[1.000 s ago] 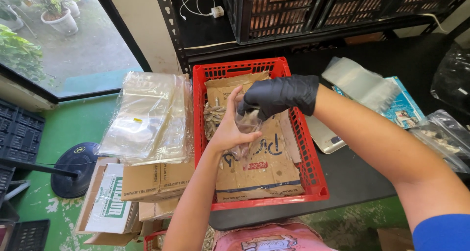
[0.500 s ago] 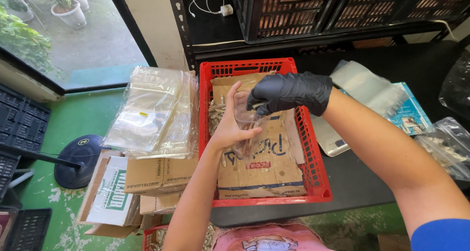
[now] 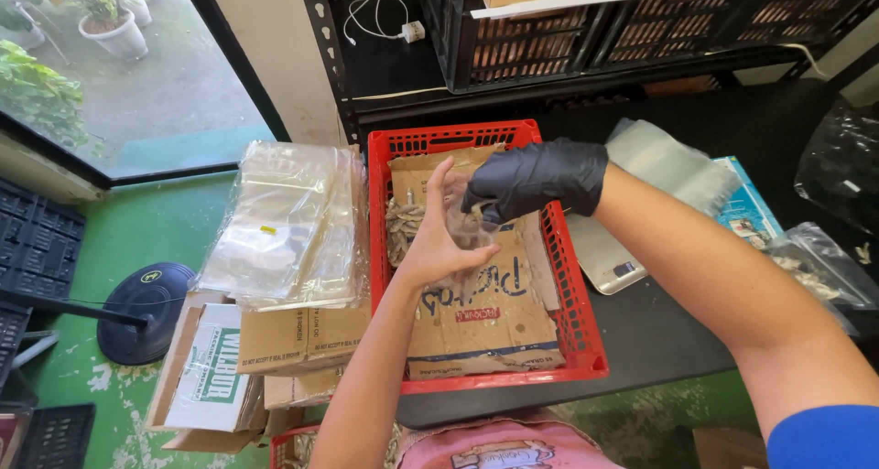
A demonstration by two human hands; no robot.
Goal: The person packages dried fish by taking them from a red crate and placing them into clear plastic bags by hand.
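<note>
My bare left hand [image 3: 437, 242] holds a small clear plastic bag [image 3: 465, 236] upright over a red plastic crate [image 3: 577, 336]. My right hand [image 3: 536, 176], in a black glove, pinches at the bag's top edge, fingers bunched together. The crate is lined with brown cardboard [image 3: 485, 327], and a heap of small dried pale pieces [image 3: 403, 222] lies at its far left, just beside my left hand. What is inside the bag is hard to make out.
A stack of clear plastic bags [image 3: 284, 222] rests on cardboard boxes [image 3: 229, 368] left of the crate. Right of it lie a grey pouch [image 3: 659, 172], a flat scale [image 3: 609, 258] and filled bags [image 3: 819, 268]. Black crates [image 3: 586, 30] sit on the rear shelf.
Both hands stay together on the small bag over the crate; the view has shifted slightly and my gloved fingers have worked along the bag's top.
</note>
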